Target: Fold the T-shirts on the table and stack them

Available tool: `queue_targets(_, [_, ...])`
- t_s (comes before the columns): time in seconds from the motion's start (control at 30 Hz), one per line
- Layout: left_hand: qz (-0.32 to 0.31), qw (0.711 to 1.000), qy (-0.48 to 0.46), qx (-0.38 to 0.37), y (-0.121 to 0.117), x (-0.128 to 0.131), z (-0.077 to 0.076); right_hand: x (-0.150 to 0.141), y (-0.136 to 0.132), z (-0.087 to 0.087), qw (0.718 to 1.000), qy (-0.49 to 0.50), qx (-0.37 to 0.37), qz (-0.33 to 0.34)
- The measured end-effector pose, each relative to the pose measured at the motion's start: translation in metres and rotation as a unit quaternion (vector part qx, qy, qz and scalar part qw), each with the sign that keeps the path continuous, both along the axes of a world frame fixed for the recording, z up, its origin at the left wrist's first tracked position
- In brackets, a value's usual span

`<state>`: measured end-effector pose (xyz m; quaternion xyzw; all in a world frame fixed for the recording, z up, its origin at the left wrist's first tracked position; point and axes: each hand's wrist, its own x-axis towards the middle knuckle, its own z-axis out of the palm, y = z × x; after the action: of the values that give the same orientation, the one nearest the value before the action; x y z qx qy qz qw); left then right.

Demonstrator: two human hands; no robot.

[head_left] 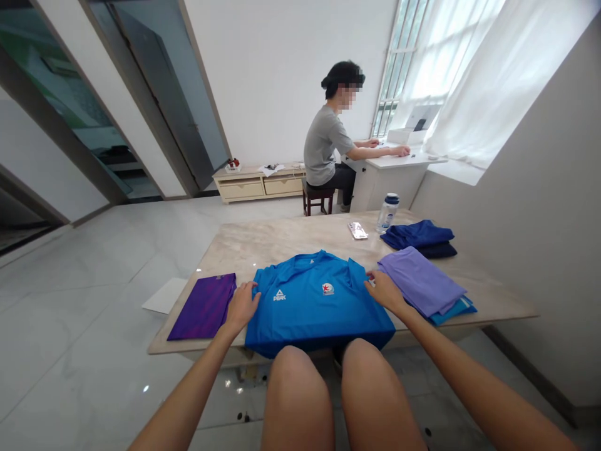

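Observation:
A bright blue sports shirt [314, 304] with a white logo lies spread on the stone-topped table [277, 241], its hem hanging over the near edge. My left hand [241, 305] rests flat on the shirt's left side, fingers apart. At the shirt's right edge my right hand [384, 289] lies with fingers stretched onto the cloth. Neither hand grips anything.
A folded purple garment [204, 307] lies left of the shirt. A lilac garment over a blue one [422, 285] and a dark blue pile [419, 238] sit to the right. Farther back are a phone [357, 230] and a bottle [387, 212]. A person [328, 150] sits at a white desk beyond.

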<state>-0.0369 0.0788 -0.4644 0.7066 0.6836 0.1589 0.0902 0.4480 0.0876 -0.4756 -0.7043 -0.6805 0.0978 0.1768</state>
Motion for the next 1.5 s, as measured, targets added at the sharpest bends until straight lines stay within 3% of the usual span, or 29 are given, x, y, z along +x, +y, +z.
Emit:
queue_targets(0.13, [0.033,0.999,0.003,0.028,0.051,-0.012,-0.016,-0.007,0.053,-0.025,0.999,-0.008,0.023,-0.039])
queue_targets(0.27, [0.025,0.999,-0.021,0.019,0.092,-0.02,-0.036,-0.01,0.091,-0.045,0.999,-0.015,0.004,-0.048])
queue_targets(0.37, [0.015,0.998,-0.054,-0.002,0.108,-0.022,-0.043,-0.007,0.104,-0.047,1.0,0.001,-0.003,-0.031])
queue_targets(0.47, [0.015,0.996,-0.081,-0.016,0.112,-0.023,-0.038,-0.001,0.107,-0.038,1.0,0.02,-0.012,-0.006])
queue_targets(0.63, [0.06,0.995,-0.08,0.026,0.088,-0.038,-0.011,0.02,0.083,-0.015,0.998,0.036,0.031,-0.039])
queue_targets(0.8, [0.158,0.987,0.025,0.034,0.014,-0.054,0.012,0.059,0.009,-0.011,0.994,-0.009,0.028,-0.106])
queue_targets(0.9, [0.098,0.988,0.106,0.06,-0.028,-0.042,0.012,0.066,-0.033,-0.016,0.994,-0.036,0.033,-0.094])
queue_targets(0.97, [0.036,0.989,0.12,0.074,-0.04,-0.027,0.01,0.053,-0.045,-0.013,0.997,-0.031,0.054,-0.041])
queue_targets(1.03, [-0.005,0.992,0.103,0.069,-0.037,-0.011,0.01,0.027,-0.044,-0.003,0.997,-0.032,0.067,0.019])
queue_targets(1.17, [-0.035,0.999,0.007,0.026,-0.003,0.006,0.008,-0.036,-0.01,0.018,0.993,-0.024,0.072,0.094])
queue_targets(1.23, [-0.031,0.999,-0.044,0.004,0.017,0.007,0.002,-0.062,0.015,0.018,0.993,-0.011,0.055,0.105])
queue_targets(1.3, [-0.026,0.997,-0.071,-0.012,0.034,0.004,-0.01,-0.08,0.04,0.008,0.994,-0.002,0.036,0.1])
queue_targets(1.5, [-0.08,0.983,-0.146,-0.075,0.061,-0.008,-0.047,-0.106,0.101,-0.049,0.998,0.011,0.001,0.057])
